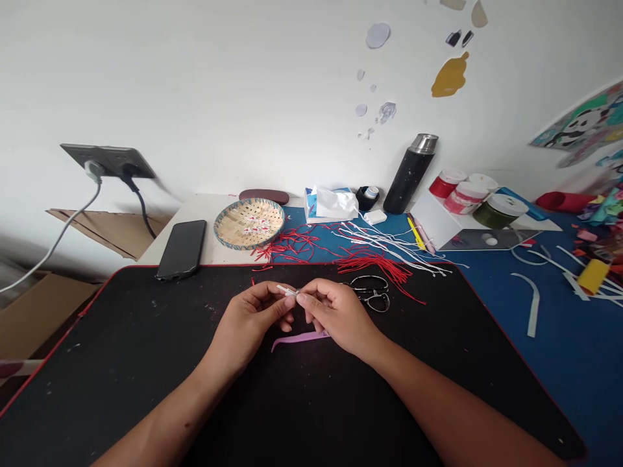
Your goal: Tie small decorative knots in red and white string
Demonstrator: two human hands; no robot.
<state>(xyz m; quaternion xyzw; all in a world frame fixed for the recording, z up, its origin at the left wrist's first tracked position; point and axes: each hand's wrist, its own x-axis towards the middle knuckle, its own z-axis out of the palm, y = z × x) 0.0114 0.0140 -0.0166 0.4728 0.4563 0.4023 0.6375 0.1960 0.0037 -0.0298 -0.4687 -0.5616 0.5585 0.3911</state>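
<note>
My left hand (253, 313) and my right hand (338, 312) meet above the black mat, thumbs and forefingers pinched together. Between their fingertips is a small white piece (288, 291), perhaps cord, with a short end sticking out to the upper left. Its exact form is too small to make out, and the fingers cover part of it. Beneath the hands lies a thin purple tool (298, 338) with a bent tip, its other end hidden by my right hand. Scissors (377, 299) rest just beyond my right hand, partly covered by it.
Red cords (372, 261) and white cords (389, 243) spread behind the black mat (121, 350). A woven basket (224, 227), a phone (182, 250), a tissue box (311, 211) and a black flask (409, 175) stand or lie farther back. Paint jars (464, 198) sit on a white box at right.
</note>
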